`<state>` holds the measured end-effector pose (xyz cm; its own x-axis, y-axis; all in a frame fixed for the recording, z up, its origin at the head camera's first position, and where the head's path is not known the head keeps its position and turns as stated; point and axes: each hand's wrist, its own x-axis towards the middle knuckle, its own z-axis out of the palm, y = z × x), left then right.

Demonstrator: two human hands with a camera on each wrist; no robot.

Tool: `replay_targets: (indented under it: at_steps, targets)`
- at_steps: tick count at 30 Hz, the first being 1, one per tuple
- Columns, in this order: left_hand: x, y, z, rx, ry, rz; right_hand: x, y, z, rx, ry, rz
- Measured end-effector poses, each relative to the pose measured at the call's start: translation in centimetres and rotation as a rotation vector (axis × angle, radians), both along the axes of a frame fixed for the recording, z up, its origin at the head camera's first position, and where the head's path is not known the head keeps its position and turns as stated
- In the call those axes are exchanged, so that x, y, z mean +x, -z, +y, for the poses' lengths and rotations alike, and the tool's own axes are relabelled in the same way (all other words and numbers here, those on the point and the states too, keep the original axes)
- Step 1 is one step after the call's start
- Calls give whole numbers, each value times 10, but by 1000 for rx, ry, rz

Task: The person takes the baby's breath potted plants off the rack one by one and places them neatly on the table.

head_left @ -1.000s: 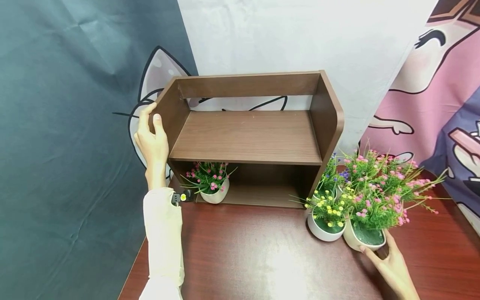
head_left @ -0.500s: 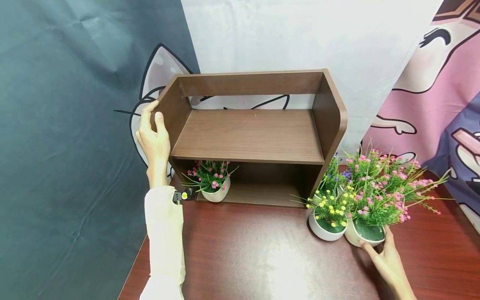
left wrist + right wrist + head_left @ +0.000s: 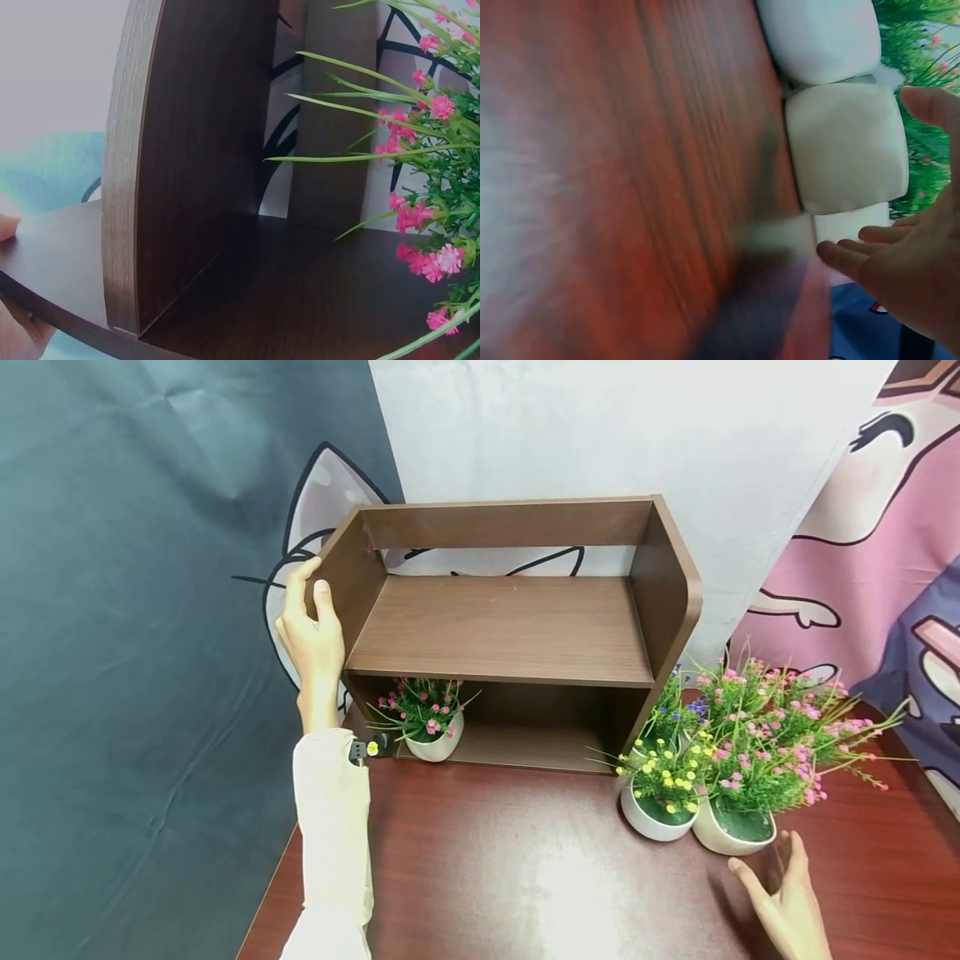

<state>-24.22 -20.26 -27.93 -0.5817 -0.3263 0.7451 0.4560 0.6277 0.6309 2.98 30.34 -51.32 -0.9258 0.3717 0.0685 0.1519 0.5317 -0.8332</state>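
Note:
In the head view a brown two-tier shelf (image 3: 495, 631) stands on the table. My left hand (image 3: 311, 639) grips the front edge of its left side panel, with thumb and fingers on opposite faces. To the right, my right hand (image 3: 787, 897) is near a pink-flowered plant in a cream pot (image 3: 731, 837), fingers spread, holding nothing. The right wrist view has this right hand (image 3: 907, 259) apart from the pots. A yellow-flowered plant in a white pot (image 3: 656, 818) touches the cream one. Inside the lower tier, at left, sits another potted pink-flowered plant (image 3: 435, 745).
Behind the front pots stand a purple-flowered plant (image 3: 669, 714) and more pink-flowered plants (image 3: 840, 727), close against the shelf's right side. The reddish-brown table (image 3: 510, 843) extends in front. A grey-green curtain (image 3: 150, 693) hangs at left, a printed pink cloth (image 3: 817, 552) at right.
My right hand has let go of the cream pot and drawn back slightly toward me. The left hand stays on the shelf panel. The head view has shifted a little.

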Motion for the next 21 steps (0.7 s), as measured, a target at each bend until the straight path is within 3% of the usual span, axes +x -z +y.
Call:
replay_targets:
  at_steps: [4, 9, 15, 18, 21]
  targets:
    - [0, 0, 0, 0, -5, 2, 12, -10, -10, 84, 59, 0]
    - [-1, 0, 2, 13, 4, -1, 25, -14, -33, 33, 97, 84]
    - [-1, 1, 2, 0, 8, 1, 36, 7, -58, -22, 171, 178]
    - [0, 1, 0, -6, 6, 16, 38, 19, -68, -68, 118, 197]
    - [-1, 0, 0, 7, 7, 7, 39, 30, -79, -40, 51, 208]
